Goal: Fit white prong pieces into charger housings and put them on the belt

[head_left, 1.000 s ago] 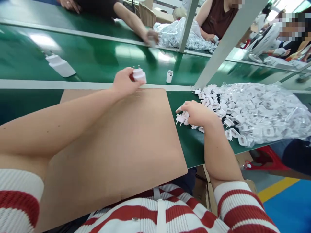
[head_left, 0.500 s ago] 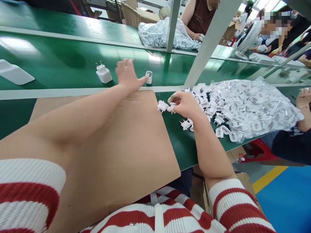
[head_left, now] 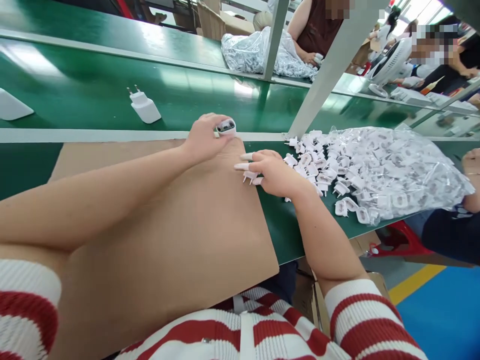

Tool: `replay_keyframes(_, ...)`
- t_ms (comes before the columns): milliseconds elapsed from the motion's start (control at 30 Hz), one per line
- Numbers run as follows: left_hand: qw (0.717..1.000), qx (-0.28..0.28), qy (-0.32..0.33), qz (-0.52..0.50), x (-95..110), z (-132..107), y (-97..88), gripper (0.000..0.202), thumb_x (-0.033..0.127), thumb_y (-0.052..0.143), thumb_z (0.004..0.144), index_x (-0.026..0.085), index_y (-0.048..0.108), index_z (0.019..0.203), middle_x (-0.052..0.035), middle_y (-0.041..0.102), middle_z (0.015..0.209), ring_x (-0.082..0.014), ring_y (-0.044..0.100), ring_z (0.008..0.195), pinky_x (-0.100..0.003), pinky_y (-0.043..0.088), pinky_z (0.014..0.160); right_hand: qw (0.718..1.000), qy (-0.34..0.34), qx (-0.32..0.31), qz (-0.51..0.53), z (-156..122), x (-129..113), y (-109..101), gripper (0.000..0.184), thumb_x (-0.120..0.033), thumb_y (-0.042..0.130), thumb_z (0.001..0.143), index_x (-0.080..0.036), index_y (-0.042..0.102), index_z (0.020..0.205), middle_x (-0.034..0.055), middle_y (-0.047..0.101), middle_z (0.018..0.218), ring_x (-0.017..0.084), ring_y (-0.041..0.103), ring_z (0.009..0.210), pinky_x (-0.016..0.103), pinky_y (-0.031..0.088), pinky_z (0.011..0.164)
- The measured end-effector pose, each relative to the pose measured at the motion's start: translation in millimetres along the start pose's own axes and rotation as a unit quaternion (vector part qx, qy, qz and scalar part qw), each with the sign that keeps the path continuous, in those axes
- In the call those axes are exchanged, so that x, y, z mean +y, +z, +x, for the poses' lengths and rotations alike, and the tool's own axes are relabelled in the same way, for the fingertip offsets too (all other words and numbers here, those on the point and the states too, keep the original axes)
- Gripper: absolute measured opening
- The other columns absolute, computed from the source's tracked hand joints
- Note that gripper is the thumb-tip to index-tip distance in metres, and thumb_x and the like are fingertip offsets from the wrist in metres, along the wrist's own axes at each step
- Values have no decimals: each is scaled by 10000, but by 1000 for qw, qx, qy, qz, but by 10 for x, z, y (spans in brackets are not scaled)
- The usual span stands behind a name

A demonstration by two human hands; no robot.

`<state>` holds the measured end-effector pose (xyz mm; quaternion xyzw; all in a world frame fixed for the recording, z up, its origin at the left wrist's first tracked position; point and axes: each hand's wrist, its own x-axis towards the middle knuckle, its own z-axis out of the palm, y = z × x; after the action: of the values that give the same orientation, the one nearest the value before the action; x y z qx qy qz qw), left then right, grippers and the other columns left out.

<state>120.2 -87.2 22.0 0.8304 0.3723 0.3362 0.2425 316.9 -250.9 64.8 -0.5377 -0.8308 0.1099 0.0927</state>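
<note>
My left hand (head_left: 204, 137) is closed on a small white charger shell (head_left: 226, 127) at the far edge of the brown cardboard sheet (head_left: 161, 230). My right hand (head_left: 272, 170) holds a white plug piece (head_left: 249, 175) with two pins, just past the cardboard's right edge; its index and middle fingers point left. To its right lies a heap of white plug pieces (head_left: 322, 165), spilling from a clear plastic bag (head_left: 393, 165). A finished white charger (head_left: 144, 106) with its pins up lies on the green conveyor belt (head_left: 93, 95) beyond my left hand.
Another white object (head_left: 11, 106) lies at the belt's far left. Two grey posts (head_left: 326, 70) rise from the rail. Across the belt a person works at a second bag of parts (head_left: 258, 52). A fan (head_left: 390, 65) stands far right. Another person's arm (head_left: 470, 175) is at the right edge.
My left hand set the finished charger on the belt, reached to the small shell and has picked it up. My right hand took a plug piece from the heap and brought it leftward.
</note>
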Motion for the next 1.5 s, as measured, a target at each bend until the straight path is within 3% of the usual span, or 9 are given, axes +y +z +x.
replay_keyframes(167, 996, -78, -6, -48, 245, -751, -270, 357, 418, 720, 882, 218, 759, 1175, -70, 751, 1183, -289, 658, 1123, -416, 490, 1012, 999, 40, 23, -21, 43, -120, 84, 343, -5, 692, 770, -205, 818, 1019, 98, 638, 1067, 264, 634, 978, 408, 519, 905)
replay_keyframes(300, 992, -110, 1, -66, 295, -1081, -320, 401, 474, 735, 889, 247, 762, 1218, -57, 761, 1150, -281, 684, 1068, -407, 516, 1009, 978, 82, 139, 130, 63, -115, 107, 172, -94, 709, 815, -195, 788, 931, 69, 661, 1040, 213, 672, 923, 367, 563, 856)
replay_keyframes(367, 991, -110, -11, -78, 290, -1150, -312, 539, 518, 801, 830, 244, 736, 1290, -69, 739, 1226, -274, 679, 1062, -387, 543, 969, 953, 97, 186, 221, 95, -125, 139, 191, -185, 740, 843, -213, 776, 1028, 45, 707, 1038, 198, 692, 930, 371, 585, 900)
replay_keyframes(467, 989, -105, -29, -101, 280, -1175, -300, 523, 557, 841, 784, 225, 766, 1180, -78, 722, 1165, -262, 672, 1017, -347, 562, 859, 926, 109, 206, 298, 145, -195, 200, 286, -285, 727, 884, -244, 765, 1164, 31, 757, 1070, 193, 711, 976, 373, 601, 923)
replay_keyframes(567, 982, -122, -34, -139, 279, -1161, -298, 355, 539, 792, 838, 226, 780, 1003, -48, 703, 969, -221, 664, 881, -310, 542, 759, 915, 103, 220, 323, 165, -313, 253, 233, -322, 699, 920, -243, 778, 1124, 39, 770, 1082, 191, 726, 960, 363, 611, 887)
replay_keyframes(733, 981, -119, -38, -147, 286, -1147, -300, 331, 541, 800, 795, 223, 719, 830, -29, 659, 883, -194, 615, 764, -305, 503, 676, 944, 65, 242, 217, 148, -478, 299, 202, -300, 704, 941, -273, 783, 1125, 44, 746, 1088, 196, 703, 927, 350, 597, 813)
replay_keyframes(967, 981, -122, -26, -148, 275, -1136, -298, 259, 503, 778, 801, 255, 775, 876, -26, 670, 881, -241, 643, 858, -342, 506, 744, 975, 56, 199, 78, 143, -521, 309, 233, -246, 621, 990, -300, 768, 1163, 71, 716, 1068, 248, 694, 1001, 381, 599, 815)
replay_keyframes(1167, 979, -125, -12, -162, 279, -1135, -304, 249, 398, 778, 819, 194, 809, 959, -41, 660, 883, -224, 630, 836, -349, 495, 745, 977, 40, 201, 60, 128, -471, 343, 223, -289, 623, 1005, -307, 768, 1173, 76, 727, 1097, 253, 708, 1027, 377, 602, 815)
replay_keyframes(1500, 980, -119, 3, -161, 259, -1135, -293, 211, 374, 779, 829, 166, 765, 861, -60, 660, 890, -226, 615, 821, -371, 479, 721, 974, 45, 216, 41, 119, -521, 332, 240, -286, 616, 997, -323, 758, 1187, 80, 720, 1102, 268, 702, 1023, 401, 607, 827)
